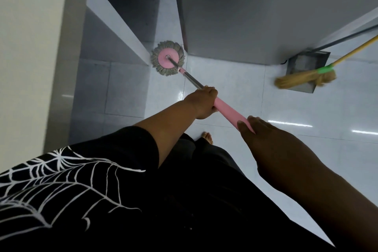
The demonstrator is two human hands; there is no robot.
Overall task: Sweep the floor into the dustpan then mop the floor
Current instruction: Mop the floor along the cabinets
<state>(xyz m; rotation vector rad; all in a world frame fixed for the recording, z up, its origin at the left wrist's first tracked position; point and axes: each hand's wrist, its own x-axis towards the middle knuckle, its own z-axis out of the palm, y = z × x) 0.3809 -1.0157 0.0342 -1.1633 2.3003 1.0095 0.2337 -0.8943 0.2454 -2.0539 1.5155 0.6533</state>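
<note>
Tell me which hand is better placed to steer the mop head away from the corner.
Probably the left hand: it grips the mop handle lower, nearer the mop head. The right hand holds only the pink upper end.

A cream wall (30, 47) fills the far left. Beside it, a grey ledge (114, 20) with a pale top runs from far to near. A large grey panel (255, 12) spans the far right. Near left lies 1 black garment (61, 186) printed with a white spider web.
</note>
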